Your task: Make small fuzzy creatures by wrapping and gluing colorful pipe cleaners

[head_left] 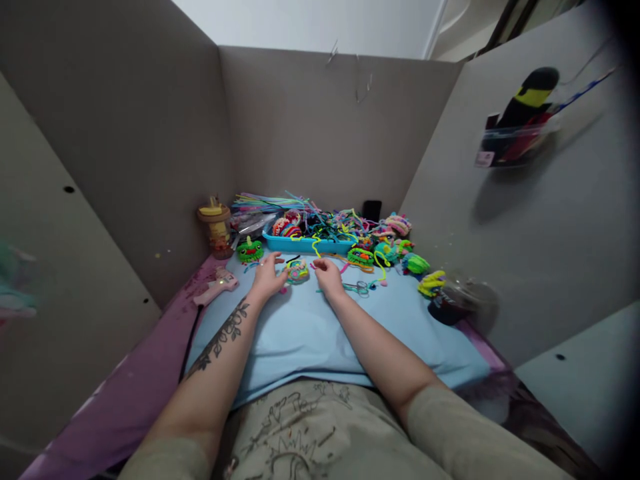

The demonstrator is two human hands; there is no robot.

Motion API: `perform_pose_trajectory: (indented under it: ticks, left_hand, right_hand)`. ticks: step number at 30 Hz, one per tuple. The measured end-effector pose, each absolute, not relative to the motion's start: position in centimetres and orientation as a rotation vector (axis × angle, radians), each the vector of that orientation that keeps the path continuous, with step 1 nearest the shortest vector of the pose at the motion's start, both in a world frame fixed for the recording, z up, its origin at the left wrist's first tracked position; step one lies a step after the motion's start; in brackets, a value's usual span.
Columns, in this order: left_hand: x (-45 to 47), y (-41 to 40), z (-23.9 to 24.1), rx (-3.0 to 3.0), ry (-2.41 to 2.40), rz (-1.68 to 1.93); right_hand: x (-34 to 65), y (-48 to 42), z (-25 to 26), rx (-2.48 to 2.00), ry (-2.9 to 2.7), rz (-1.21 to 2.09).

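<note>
A small multicoloured fuzzy figure [298, 271] sits on the light blue cloth between my hands. My left hand [270, 275] is at its left side, fingers spread and the thumb close to its edge; whether they touch I cannot tell. On the right, my right hand [327, 275] has its fingers curled into a pinch, apart from the figure. A wavy yellow pipe cleaner [317, 247] appears just beyond those fingertips; whether they grip it is unclear. Scissors [361, 288] lie just right of my right wrist.
A blue tray [310, 245] heaped with pipe cleaners stands behind. A green fuzzy figure [250, 250] and a pink glue gun [218, 289] are at left. Several fuzzy pieces line the right, beside a dark cup [447, 307]. Grey panels [325, 120] enclose the table.
</note>
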State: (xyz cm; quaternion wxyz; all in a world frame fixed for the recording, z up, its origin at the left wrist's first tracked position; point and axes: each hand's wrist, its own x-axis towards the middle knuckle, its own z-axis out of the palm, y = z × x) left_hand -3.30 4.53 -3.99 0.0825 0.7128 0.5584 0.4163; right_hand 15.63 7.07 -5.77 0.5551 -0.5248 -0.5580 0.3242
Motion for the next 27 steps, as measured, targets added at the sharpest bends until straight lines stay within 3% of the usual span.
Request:
perform_pose_trajectory:
  ticks: [6,27]
  left_hand:
    - [-2.4,4.4,-4.5,2.188,1.715,1.063]
    - [-2.7,4.5,-3.6,1.992,1.674,1.024]
  right_hand:
    - [14.9,7.8,-7.1,-1.221,-1.325,0.902]
    - [14.1,6.3,-6.8,-1.208,-1.536,0.804]
